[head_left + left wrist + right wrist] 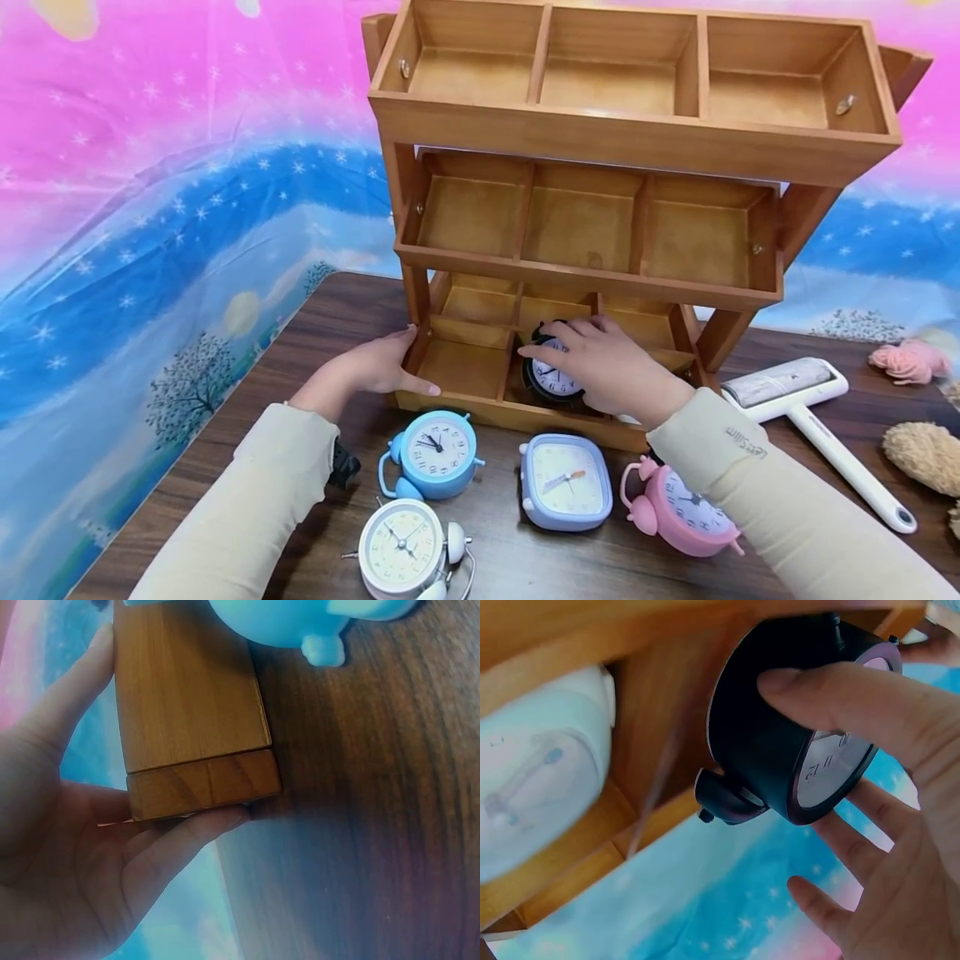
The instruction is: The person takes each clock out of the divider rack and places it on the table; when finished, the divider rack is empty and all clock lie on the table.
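A black twin-bell alarm clock (pixel 553 371) is in the bottom tier's middle front compartment of a three-tier wooden shelf (pixel 630 146), its face tilted up. My right hand (pixel 611 362) holds it from above and the right; in the right wrist view the thumb (pixel 817 694) lies across its black casing. My left hand (pixel 375 362) grips the bottom tier's left end, thumb at the front edge and fingers round the side. The left wrist view shows that hand (pixel 75 847) spread around the wooden end. A pale clock (pixel 540 769) sits in the neighbouring compartment, mostly hidden by my right hand in the head view.
In front of the shelf stand a blue alarm clock (pixel 438 454), a white one (pixel 401 546), a square lavender one (pixel 566 483) and a pink one (pixel 690 512). A lint roller (pixel 817 417) and plush pieces (pixel 926 454) lie to the right.
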`<action>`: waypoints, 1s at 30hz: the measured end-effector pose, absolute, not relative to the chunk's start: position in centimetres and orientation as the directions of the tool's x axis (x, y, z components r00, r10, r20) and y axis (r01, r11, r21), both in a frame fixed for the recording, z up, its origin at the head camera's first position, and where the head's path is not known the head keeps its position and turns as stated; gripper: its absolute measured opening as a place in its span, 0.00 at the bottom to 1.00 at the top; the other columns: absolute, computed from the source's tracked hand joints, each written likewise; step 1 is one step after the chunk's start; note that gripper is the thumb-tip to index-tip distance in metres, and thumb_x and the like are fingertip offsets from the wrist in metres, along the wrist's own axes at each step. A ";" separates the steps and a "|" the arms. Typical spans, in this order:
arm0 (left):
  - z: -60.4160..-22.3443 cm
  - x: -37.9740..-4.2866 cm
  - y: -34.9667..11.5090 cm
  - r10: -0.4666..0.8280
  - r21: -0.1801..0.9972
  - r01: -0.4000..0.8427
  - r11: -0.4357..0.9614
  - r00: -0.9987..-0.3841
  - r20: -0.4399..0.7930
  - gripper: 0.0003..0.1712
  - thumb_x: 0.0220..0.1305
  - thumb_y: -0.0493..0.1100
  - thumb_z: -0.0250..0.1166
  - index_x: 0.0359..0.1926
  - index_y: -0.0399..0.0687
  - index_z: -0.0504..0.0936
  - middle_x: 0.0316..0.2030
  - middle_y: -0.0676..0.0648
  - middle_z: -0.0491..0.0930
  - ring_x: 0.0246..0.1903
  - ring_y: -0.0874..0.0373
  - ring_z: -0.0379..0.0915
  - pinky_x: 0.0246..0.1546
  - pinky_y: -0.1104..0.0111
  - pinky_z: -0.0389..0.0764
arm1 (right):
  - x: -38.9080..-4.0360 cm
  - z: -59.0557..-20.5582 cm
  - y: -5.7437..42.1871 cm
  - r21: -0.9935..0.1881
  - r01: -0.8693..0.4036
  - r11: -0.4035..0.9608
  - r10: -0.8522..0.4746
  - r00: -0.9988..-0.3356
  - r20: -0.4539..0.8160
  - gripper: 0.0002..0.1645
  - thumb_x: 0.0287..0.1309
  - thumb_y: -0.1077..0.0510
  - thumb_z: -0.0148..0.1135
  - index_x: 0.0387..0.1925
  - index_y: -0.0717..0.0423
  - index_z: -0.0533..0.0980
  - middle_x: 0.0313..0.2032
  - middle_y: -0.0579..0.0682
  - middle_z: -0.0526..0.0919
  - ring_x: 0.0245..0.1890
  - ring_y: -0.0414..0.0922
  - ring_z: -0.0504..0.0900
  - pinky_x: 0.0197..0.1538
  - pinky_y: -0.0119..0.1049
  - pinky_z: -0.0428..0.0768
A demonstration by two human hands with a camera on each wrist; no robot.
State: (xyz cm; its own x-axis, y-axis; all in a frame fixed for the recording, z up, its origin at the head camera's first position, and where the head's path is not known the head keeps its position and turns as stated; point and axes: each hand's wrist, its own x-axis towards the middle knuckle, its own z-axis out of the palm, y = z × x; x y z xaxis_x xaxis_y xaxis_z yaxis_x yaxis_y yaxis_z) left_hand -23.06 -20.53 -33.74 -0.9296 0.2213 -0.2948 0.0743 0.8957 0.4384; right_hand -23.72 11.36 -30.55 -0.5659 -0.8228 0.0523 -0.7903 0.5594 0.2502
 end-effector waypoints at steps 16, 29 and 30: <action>-34.0 -23.0 -20.8 0.241 0.450 0.087 0.889 -0.924 -0.296 0.63 0.61 0.62 0.68 0.76 0.29 0.41 0.75 0.29 0.45 0.73 0.36 0.47 0.70 0.47 0.56 | -17.9 -27.5 12.6 0.141 -0.788 0.599 -0.799 -0.599 0.050 0.56 0.34 0.38 0.82 0.68 0.42 0.70 0.53 0.49 0.75 0.52 0.51 0.76 0.60 0.64 0.63; -33.8 -23.1 -20.9 0.264 0.481 0.097 0.872 -0.919 -0.294 0.63 0.62 0.60 0.68 0.76 0.30 0.38 0.76 0.30 0.44 0.74 0.36 0.45 0.70 0.47 0.54 | -10.3 -27.5 12.0 0.141 -0.837 0.529 -0.840 -0.540 -0.058 0.52 0.36 0.22 0.69 0.61 0.44 0.74 0.41 0.44 0.76 0.41 0.42 0.81 0.58 0.62 0.67; -33.7 -23.1 -20.8 0.262 0.481 0.094 0.872 -0.919 -0.295 0.63 0.62 0.60 0.68 0.76 0.30 0.38 0.76 0.30 0.43 0.74 0.36 0.45 0.71 0.47 0.54 | -10.0 -27.6 11.9 0.127 -0.839 0.529 -0.837 -0.540 -0.083 0.52 0.38 0.21 0.67 0.61 0.44 0.73 0.41 0.44 0.77 0.42 0.42 0.81 0.58 0.63 0.67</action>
State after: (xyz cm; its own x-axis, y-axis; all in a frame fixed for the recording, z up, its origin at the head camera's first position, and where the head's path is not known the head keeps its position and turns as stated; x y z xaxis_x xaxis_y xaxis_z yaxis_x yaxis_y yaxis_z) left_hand -23.14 -20.84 -33.74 -0.9187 0.2624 -0.2953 0.0943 0.8716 0.4810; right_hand -9.98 11.93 -27.61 -0.5402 -0.8374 -0.0831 -0.8392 0.5287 0.1273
